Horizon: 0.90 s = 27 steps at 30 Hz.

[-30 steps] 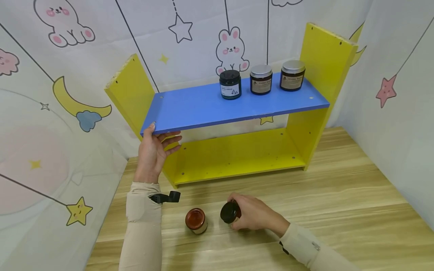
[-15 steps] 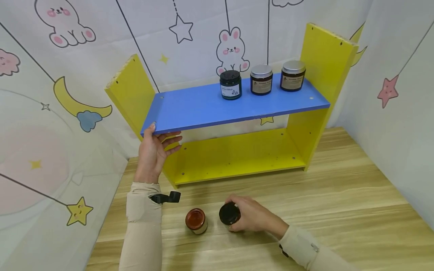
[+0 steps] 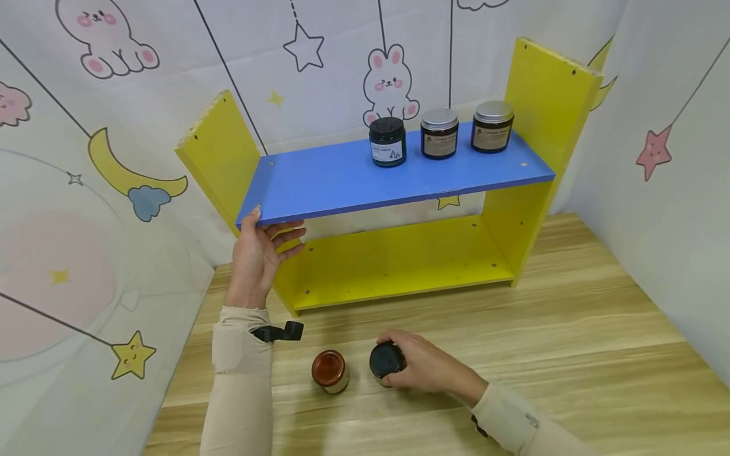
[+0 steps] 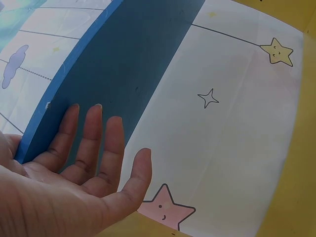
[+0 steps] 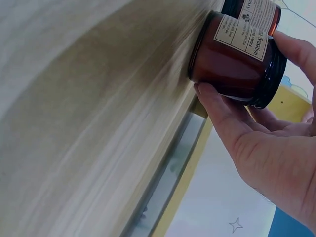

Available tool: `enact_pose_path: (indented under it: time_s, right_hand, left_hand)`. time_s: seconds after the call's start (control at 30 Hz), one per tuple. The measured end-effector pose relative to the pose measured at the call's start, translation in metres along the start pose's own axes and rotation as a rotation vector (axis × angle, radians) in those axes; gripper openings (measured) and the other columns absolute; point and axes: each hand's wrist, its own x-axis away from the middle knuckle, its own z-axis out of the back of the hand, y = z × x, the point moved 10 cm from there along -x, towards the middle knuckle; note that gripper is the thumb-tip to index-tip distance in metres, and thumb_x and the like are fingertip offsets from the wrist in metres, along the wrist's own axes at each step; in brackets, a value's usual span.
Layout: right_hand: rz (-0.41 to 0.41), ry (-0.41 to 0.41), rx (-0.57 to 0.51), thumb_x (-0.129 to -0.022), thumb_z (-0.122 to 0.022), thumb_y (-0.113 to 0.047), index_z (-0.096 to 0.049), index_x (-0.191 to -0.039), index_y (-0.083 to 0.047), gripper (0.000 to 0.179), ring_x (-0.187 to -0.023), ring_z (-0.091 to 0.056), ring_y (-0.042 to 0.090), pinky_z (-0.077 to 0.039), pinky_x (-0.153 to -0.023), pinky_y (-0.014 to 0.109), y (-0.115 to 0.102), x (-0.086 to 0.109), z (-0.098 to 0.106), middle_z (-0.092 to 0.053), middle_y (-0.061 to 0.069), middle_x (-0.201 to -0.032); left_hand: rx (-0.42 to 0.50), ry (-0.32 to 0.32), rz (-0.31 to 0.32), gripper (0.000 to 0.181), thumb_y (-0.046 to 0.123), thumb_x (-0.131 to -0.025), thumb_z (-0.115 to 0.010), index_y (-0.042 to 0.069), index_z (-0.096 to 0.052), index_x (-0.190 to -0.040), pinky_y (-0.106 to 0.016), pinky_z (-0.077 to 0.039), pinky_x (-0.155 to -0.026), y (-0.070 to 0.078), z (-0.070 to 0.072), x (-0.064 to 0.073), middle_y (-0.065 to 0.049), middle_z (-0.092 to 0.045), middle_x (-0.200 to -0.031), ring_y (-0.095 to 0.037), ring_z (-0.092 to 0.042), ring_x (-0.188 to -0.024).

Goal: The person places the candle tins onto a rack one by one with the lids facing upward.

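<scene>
My right hand (image 3: 424,364) holds a brown glass candle jar (image 5: 232,61) with a black lid (image 3: 386,360), low at the wooden table. Thumb and fingers lie on opposite sides of it; a cream label shows in the right wrist view. Left of it stands another candle jar (image 3: 330,372) with a reddish-brown top. My left hand (image 3: 255,259) grips the front left corner of the blue shelf board (image 3: 319,183). Its thumb is on top, and the other fingers (image 4: 86,143) extend loosely beneath.
On the blue board stand a dark green jar (image 3: 388,142) with a black lid and two brown jars (image 3: 439,134) with silver lids. Yellow side panels (image 3: 550,107) rise at both ends. A yellow bottom board (image 3: 393,259) lies below. Printed fabric walls (image 3: 656,126) surround the wooden table (image 3: 570,354).
The jar in my right hand was tilted a second ago and now stands more upright, its lid facing up. My left hand and the other jars have stayed in place.
</scene>
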Motion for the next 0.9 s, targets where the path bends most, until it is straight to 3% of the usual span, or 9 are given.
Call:
enact_pose_path:
  time_s: [0.9]
  right_hand:
    - [-0.004, 0.057, -0.137, -0.080, -0.087, -0.027, -0.059, -0.132, -0.007, 0.062, -0.114, -0.064, 0.028, -0.053, -0.090, 0.042, 0.0046, 0.0011, 0.0073, -0.065, 0.005, -0.124]
  left_hand:
    - [0.001, 0.005, -0.001, 0.060, 0.050, -0.108, -0.033, 0.013, -0.033, -0.156, -0.047, -0.050, -0.096, 0.0004, 0.0008, 0.0000, -0.011, -0.070, -0.115, -0.028, -0.068, -0.107]
